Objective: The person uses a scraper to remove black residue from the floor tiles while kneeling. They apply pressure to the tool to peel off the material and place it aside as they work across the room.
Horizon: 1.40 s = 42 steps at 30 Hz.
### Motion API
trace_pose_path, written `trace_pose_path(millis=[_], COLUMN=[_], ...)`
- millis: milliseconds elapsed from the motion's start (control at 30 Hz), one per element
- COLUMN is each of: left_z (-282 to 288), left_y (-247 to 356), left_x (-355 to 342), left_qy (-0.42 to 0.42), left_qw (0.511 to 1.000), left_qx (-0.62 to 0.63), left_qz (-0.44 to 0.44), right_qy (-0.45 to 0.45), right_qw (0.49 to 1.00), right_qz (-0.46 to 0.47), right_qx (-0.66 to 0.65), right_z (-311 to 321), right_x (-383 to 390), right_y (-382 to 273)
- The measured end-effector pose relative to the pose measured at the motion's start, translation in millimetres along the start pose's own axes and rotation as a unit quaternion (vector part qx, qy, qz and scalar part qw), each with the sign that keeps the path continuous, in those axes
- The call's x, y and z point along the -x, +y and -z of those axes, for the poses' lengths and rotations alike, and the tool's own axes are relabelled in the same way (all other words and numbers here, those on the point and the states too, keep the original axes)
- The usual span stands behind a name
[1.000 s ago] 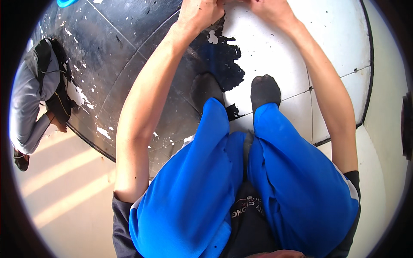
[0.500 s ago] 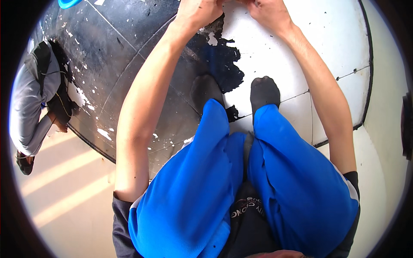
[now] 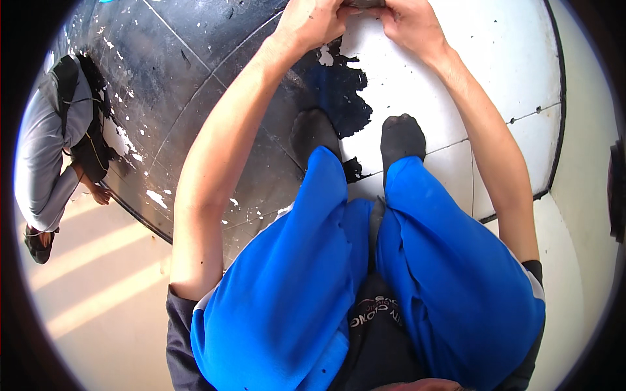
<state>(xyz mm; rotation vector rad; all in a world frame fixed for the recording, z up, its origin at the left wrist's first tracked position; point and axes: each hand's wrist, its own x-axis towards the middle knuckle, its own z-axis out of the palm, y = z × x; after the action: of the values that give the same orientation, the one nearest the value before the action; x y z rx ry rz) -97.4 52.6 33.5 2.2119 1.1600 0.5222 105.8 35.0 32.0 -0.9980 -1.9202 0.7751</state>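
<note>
At the top edge, my left hand [image 3: 316,21] and my right hand [image 3: 412,25] are closed on opposite ends of a dark grey, soft-looking piece [image 3: 364,3]. Only its lower edge shows between my fingers, and the rest is cut off by the frame, so its kind stays unclear. Both arms stretch forward over a surface that is part black [image 3: 189,98], part white [image 3: 502,58]. Where the two colours meet, the black coating [image 3: 349,98] ends in a ragged, flaking edge. My fingertips are partly hidden.
My dark-socked feet [image 3: 402,138] rest on this dark-rimmed surface, below my blue-trousered knees [image 3: 280,280]. To the left, another person in grey clothes [image 3: 45,156] is at the rim, one hand [image 3: 99,193] low beside it. Sunlight stripes the pale floor [image 3: 98,326].
Both my hands have come slightly lower in the picture, and the dark piece between them now shows. The other person's hand has become more visible. A blue object at top left has nearly left view.
</note>
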Motion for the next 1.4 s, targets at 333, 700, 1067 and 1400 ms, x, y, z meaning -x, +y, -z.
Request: trace_pose_path(millis=[333,700,1067,1400], left_z=[-9,-1,-16,-4], left_y=[-3,-12,-9,-6], left_x=[1,-7,6,-4], left_qy=[0.090,0.045,0.068,-0.011], left_qw=[0.996,0.998,0.993,0.996], left_qx=[-0.020,0.004,-0.035,0.030], left_qz=[-0.013,-0.046,-0.086,-0.081], right_qy=[0.016,-0.072,-0.019,-0.084], right_qw=[0.996,0.994,0.999,0.995], right_qz=[-0.038,-0.055,0.009,-0.028], right_qx=[0.081,0.059,0.046,0.041], right_z=[-4,6,9,14], right_x=[15,24,15,6], right_y=[9,9,3,15])
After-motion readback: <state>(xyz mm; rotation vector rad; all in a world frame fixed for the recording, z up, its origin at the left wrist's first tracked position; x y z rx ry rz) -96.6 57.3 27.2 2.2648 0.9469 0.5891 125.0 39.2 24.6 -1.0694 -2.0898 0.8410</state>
